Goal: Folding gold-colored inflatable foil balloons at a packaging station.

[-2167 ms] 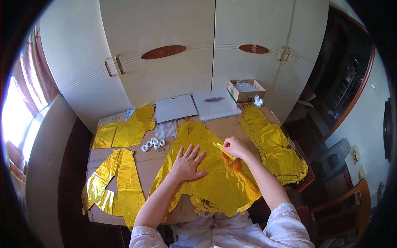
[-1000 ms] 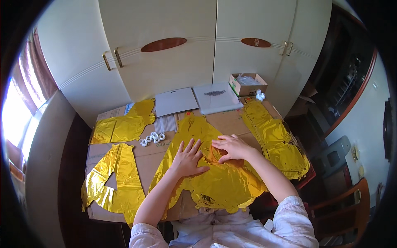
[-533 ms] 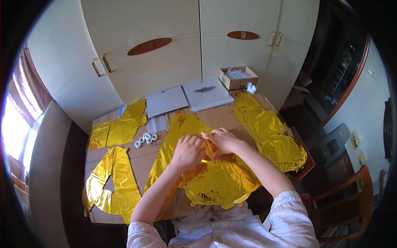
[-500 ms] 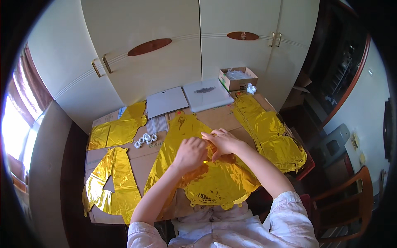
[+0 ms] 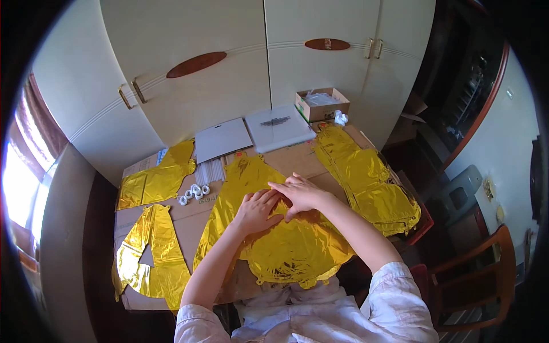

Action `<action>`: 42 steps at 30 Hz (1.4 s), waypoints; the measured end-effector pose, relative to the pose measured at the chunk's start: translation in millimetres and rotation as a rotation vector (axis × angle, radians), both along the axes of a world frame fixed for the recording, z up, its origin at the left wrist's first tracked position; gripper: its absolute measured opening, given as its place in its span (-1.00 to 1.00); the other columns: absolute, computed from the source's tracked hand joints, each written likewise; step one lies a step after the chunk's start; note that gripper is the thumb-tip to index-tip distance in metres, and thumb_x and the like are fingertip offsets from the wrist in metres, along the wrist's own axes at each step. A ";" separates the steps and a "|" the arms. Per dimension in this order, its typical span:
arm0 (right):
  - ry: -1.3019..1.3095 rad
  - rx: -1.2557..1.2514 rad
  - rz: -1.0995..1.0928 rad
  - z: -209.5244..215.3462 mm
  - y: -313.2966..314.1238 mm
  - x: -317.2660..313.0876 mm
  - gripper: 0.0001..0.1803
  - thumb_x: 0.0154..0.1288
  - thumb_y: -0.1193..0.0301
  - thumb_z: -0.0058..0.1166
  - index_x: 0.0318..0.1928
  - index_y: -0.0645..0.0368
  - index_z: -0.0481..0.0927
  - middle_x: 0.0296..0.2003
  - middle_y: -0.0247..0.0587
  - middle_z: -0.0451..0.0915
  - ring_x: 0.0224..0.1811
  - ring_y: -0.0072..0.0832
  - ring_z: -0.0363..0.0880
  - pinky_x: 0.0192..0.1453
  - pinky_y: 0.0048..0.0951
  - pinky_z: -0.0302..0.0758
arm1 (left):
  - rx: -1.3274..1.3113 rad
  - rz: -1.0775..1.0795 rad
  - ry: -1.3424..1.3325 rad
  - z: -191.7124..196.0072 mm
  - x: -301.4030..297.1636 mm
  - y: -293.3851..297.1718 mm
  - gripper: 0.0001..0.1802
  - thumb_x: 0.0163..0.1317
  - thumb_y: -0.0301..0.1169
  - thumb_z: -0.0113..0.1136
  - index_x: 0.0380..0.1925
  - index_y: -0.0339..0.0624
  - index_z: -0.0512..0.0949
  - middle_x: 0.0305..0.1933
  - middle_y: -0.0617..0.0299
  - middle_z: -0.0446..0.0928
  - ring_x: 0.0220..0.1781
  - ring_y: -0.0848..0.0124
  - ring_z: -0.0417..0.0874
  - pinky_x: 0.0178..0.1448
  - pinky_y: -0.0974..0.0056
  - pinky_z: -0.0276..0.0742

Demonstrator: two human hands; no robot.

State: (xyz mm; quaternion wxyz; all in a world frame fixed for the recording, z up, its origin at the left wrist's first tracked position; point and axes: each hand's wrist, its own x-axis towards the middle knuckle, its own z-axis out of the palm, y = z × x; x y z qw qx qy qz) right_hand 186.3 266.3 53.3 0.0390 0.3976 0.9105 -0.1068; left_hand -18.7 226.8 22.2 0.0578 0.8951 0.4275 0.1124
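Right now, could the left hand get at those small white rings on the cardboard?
Probably yes: the left hand lies on the middle gold foil, the small white rings sit beyond its left edge, and only foil and cardboard show between.

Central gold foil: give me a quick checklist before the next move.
1. Left hand on the central gold foil: ok.
2. Right hand close beside the left: ok.
3. Foil smooth: not ok, creased below the hands.
4. Anything pinched in the right hand's grip: cannot tell, fingers hide it.
5. White rolls clear of this foil: ok, to its left.
6. Open box upright: ok.
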 end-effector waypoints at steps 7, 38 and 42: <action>0.544 0.228 -0.101 -4.3 -74.8 33.4 -0.16 0.12 0.13 0.36 0.36 0.09 0.30 0.23 -0.08 0.46 0.28 -0.18 0.39 0.36 -0.22 0.31 | 0.074 0.003 0.023 -15.3 -5.2 1.2 -0.24 0.29 0.13 0.01 0.33 -0.16 0.32 0.43 0.18 0.29 0.45 0.19 0.25 0.43 0.03 0.14; 1.816 -1.049 -1.062 -47.3 -279.9 44.1 -0.57 0.43 0.27 0.05 0.20 0.16 0.34 0.07 -0.19 0.54 0.04 -0.42 0.56 0.01 -0.44 0.40 | 0.102 -0.012 0.015 -19.0 -4.7 3.1 -0.25 0.34 0.14 -0.06 0.35 -0.14 0.29 0.46 0.19 0.24 0.52 0.08 0.13 0.53 -0.06 0.02; 1.859 -0.936 -1.151 -60.3 -282.4 42.4 -0.60 0.42 0.30 0.06 0.18 0.15 0.35 0.06 -0.21 0.53 0.07 -0.43 0.53 0.09 -0.39 0.42 | 0.094 -0.014 0.007 -19.5 -4.4 3.8 -0.25 0.34 0.14 -0.06 0.36 -0.13 0.29 0.46 0.19 0.24 0.52 0.08 0.13 0.53 -0.06 0.01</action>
